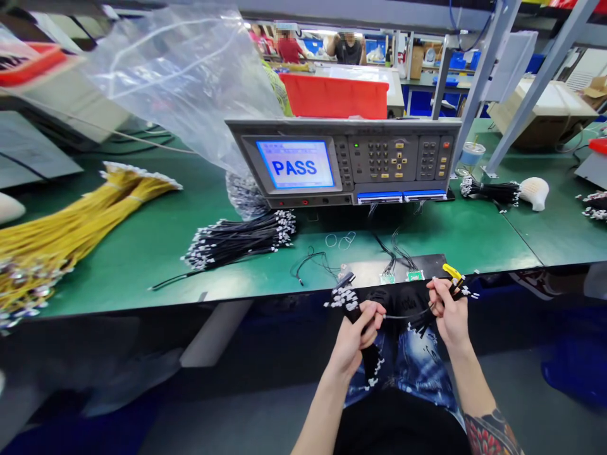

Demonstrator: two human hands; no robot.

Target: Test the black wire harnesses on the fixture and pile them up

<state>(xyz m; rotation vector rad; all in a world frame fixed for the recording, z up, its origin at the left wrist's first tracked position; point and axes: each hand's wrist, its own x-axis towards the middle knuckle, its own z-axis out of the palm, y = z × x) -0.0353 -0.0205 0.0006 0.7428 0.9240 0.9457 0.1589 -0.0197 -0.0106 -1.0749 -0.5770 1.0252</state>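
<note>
My left hand (356,338) is closed around a bundle of black cables (372,365); their white connectors stick out above and below the fist. A single black cable (403,316) stretches from its fingertips across to my right hand (448,309). That hand is also closed, on a smaller bunch of black cables (418,326) with white ends. Both hands are just in front of the bench edge, above my lap. Two small green circuit boards (387,278) lie on the edge between them, wired to a cable tester (351,129) whose screen reads PASS. A yellow object (453,272) is beside my right fingers.
On the green bench (265,278) lie a pile of black cables (241,239), loose cables (315,258) and a large yellow cable bundle (95,215). A clear plastic bag (190,82) hangs left of the tester. A red bin (336,96) stands behind it; metal posts rise at right.
</note>
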